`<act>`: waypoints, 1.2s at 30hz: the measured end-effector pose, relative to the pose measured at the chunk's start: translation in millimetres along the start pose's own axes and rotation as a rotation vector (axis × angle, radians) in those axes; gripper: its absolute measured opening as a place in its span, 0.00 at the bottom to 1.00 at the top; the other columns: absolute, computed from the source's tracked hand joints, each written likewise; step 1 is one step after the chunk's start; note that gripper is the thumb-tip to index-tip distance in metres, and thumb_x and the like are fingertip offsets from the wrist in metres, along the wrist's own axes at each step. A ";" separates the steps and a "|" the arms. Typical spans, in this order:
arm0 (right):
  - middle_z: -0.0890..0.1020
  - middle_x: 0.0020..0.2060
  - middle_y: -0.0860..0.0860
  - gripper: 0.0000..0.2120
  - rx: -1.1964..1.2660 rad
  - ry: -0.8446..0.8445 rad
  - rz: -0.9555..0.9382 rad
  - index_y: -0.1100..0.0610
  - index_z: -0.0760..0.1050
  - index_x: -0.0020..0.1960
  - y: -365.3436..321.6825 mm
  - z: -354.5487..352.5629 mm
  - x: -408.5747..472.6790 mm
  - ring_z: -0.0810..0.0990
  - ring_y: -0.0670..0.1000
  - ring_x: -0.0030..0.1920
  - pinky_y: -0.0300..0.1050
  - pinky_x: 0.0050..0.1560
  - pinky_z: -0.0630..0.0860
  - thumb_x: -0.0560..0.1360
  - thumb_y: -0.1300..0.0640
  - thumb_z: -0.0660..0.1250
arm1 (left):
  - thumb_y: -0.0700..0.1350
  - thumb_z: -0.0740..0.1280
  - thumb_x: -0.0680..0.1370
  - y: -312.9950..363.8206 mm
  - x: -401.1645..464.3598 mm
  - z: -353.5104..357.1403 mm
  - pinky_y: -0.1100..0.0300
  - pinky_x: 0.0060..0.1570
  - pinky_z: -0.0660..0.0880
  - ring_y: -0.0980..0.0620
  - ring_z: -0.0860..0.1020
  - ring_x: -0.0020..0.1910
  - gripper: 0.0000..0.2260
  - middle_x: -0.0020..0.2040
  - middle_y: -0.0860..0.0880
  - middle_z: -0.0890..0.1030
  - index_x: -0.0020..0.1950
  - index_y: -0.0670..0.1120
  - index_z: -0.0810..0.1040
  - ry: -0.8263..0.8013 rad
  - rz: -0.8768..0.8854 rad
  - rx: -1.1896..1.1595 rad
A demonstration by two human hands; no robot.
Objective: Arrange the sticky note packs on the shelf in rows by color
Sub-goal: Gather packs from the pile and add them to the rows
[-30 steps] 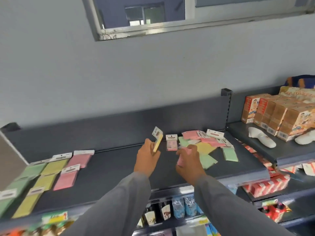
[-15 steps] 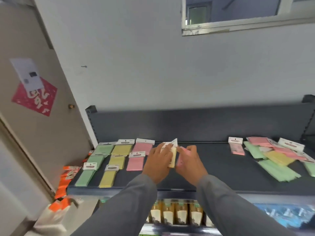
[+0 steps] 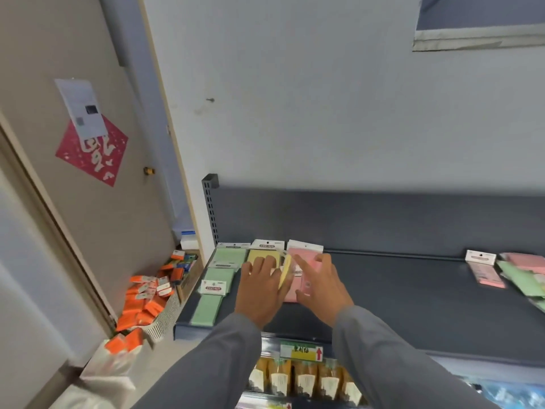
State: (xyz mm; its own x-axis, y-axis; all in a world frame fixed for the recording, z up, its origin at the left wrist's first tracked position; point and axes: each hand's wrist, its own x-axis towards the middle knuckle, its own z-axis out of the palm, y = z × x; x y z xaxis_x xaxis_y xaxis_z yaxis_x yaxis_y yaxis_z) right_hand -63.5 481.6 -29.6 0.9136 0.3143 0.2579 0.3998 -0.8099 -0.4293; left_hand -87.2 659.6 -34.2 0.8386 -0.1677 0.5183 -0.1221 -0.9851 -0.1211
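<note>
Yellow pack (image 3: 285, 271), edge-up between left hand (image 3: 261, 290), right hand (image 3: 321, 289)

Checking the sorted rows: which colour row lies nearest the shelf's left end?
The green row, beside the shelf's left edge; the yellow row and pink row lie to its right.

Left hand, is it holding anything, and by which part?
The left hand holds a yellow sticky note pack, gripped at its lower end; the exact finger placement is blurred.

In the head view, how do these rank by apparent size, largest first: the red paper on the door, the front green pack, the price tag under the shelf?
1. red paper
2. front green pack
3. price tag
Differing camera distance makes true sizes unsure.
</note>
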 end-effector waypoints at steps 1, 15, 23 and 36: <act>0.58 0.65 0.49 0.37 -0.008 -0.014 0.000 0.36 0.56 0.74 -2.4 4.6 4.9 0.68 0.54 0.63 0.50 0.58 0.78 0.73 0.51 0.72 | 0.57 0.52 0.83 -7.0 0.7 2.6 0.46 0.55 0.67 0.46 0.72 0.58 0.21 0.58 0.50 0.76 0.48 0.49 0.82 -0.019 -0.041 0.008; 0.58 0.70 0.49 0.34 0.038 -0.212 0.101 0.41 0.63 0.74 16.2 30.2 47.5 0.62 0.55 0.71 0.51 0.70 0.69 0.70 0.48 0.68 | 0.48 0.51 0.82 -63.6 16.2 67.2 0.37 0.74 0.46 0.43 0.48 0.80 0.25 0.82 0.46 0.52 0.79 0.46 0.60 -0.449 -0.341 0.014; 0.64 0.62 0.45 0.25 0.183 -0.086 0.271 0.43 0.73 0.70 6.5 47.9 24.4 0.66 0.50 0.67 0.43 0.71 0.64 0.73 0.50 0.72 | 0.45 0.58 0.81 -86.3 24.6 52.2 0.43 0.75 0.49 0.48 0.60 0.77 0.21 0.78 0.50 0.64 0.75 0.51 0.67 -0.415 0.152 -0.072; 0.67 0.74 0.48 0.30 0.362 -0.093 0.235 0.49 0.70 0.73 -3.9 51.0 -29.7 0.65 0.48 0.74 0.47 0.77 0.60 0.74 0.65 0.72 | 0.71 0.52 0.77 -29.2 -12.5 37.1 0.46 0.72 0.55 0.50 0.64 0.74 0.34 0.73 0.51 0.70 0.73 0.49 0.69 -0.400 0.351 -0.224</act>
State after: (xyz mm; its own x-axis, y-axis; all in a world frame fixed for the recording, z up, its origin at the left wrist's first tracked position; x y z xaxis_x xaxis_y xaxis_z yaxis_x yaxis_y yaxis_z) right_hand -88.5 500.6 -79.8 0.9789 0.1992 0.0452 0.1655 -0.6438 -0.7471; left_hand -74.5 691.8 -68.6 0.8575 -0.5017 0.1136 -0.5026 -0.8642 -0.0231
